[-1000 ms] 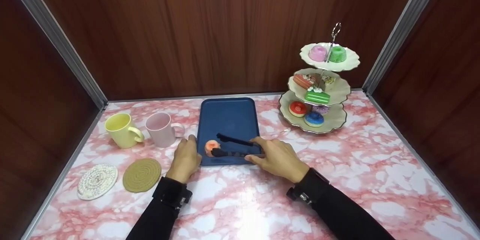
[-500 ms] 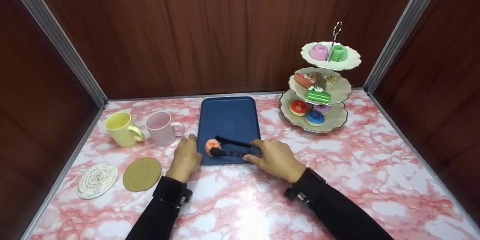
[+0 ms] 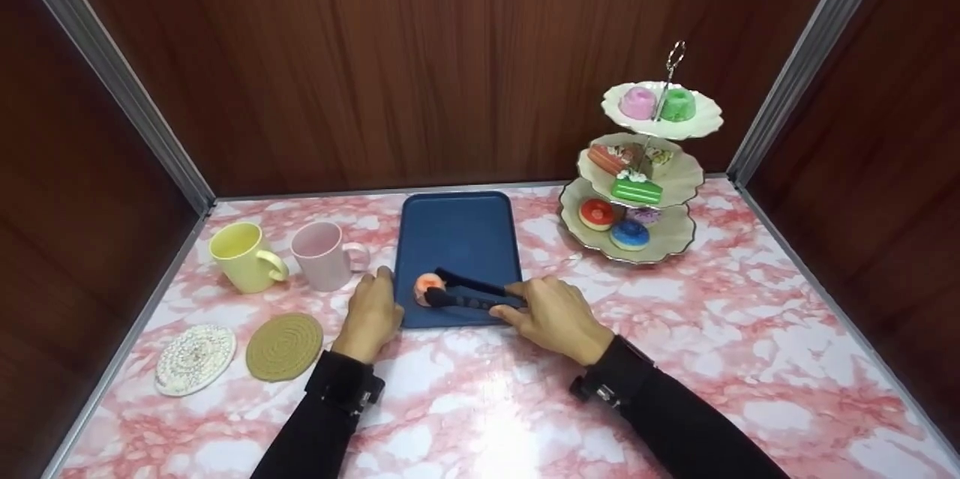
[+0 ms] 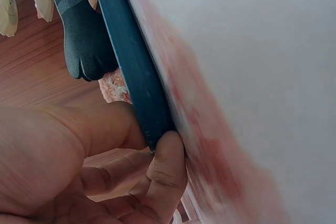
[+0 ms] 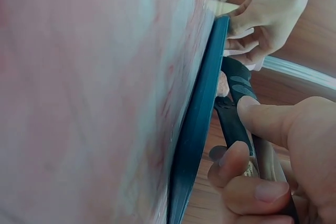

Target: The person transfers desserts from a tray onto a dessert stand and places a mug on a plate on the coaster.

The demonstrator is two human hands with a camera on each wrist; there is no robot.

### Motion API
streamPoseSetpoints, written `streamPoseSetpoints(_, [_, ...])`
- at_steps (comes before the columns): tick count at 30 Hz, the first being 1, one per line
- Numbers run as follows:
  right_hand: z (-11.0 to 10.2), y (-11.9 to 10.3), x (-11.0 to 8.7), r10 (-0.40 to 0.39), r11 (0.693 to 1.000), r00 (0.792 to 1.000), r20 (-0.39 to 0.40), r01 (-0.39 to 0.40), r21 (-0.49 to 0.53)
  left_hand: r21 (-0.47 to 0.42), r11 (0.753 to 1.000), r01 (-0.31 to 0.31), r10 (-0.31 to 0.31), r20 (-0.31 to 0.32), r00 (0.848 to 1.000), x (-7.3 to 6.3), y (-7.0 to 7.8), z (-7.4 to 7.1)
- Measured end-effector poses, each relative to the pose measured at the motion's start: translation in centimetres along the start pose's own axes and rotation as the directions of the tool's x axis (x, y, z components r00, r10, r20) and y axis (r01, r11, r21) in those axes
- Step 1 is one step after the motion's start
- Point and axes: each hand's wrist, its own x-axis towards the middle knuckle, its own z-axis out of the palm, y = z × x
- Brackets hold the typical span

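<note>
On the blue tray (image 3: 465,232) sits a small orange toy cake (image 3: 429,285) with a ring-shaped top, near the front left corner. My right hand (image 3: 559,318) grips black tongs (image 3: 469,302) between thumb and fingers. The paw-shaped tips of the tongs (image 4: 89,51) lie against the cake's right side; whether both press it I cannot tell. My left hand (image 3: 370,318) pinches the tray's left rim near the front corner, thumb on one face and a finger on the other, plainly seen in the left wrist view.
A yellow mug (image 3: 247,258) and a pink mug (image 3: 321,255) stand left of the tray. Nearer are a white coaster (image 3: 196,360) and a tan coaster (image 3: 285,348). At the back right rises a three-tier stand (image 3: 675,179) bearing several toy cakes and doughnuts.
The tongs' tips have drawn closer together, and the orange cake has shifted slightly right and away from me on the tray. My left hand has kept its place on the rim.
</note>
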Motion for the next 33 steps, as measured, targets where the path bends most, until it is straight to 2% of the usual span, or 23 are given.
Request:
streamPoseSetpoints(6, [-0.4,0.1,-0.2,0.022,1.000,1.000,-0.004,-0.022,0.014,-0.009,1.000,-0.005,0.005,-0.007,1.000,-0.1,-0.1,0.1])
streamPoseSetpoints(14, [-1.3,0.5,-0.5,0.039,0.999,0.999,-0.033,-0.039,0.018,-0.048,0.998,0.039,-0.037,0.037,0.999,-0.1,0.0,0.0])
streamPoseSetpoints(17, [-1.7,0.7,-0.5,0.045,0.999,0.998,-0.048,-0.045,0.011,-0.048,0.998,0.041,-0.039,0.034,0.999,0.0,0.0,0.0])
streamPoseSetpoints(24, [-2.8,1.1,-0.5,0.054,0.998,0.995,-0.085,-0.053,0.021,-0.024,1.000,-0.015,0.015,-0.017,1.000,0.0,0.0,0.1])
streamPoseSetpoints(29, [-3.6,1.1,-0.5,0.027,1.000,0.993,-0.119,-0.026,0.010,-0.023,1.000,-0.018,0.018,-0.023,1.000,0.0,-0.1,0.1])
streamPoseSetpoints(33, [-4.4,1.2,-0.5,0.043,0.999,0.991,-0.124,-0.041,0.015,-0.022,1.000,-0.013,0.012,-0.025,1.000,-0.1,-0.1,0.2])
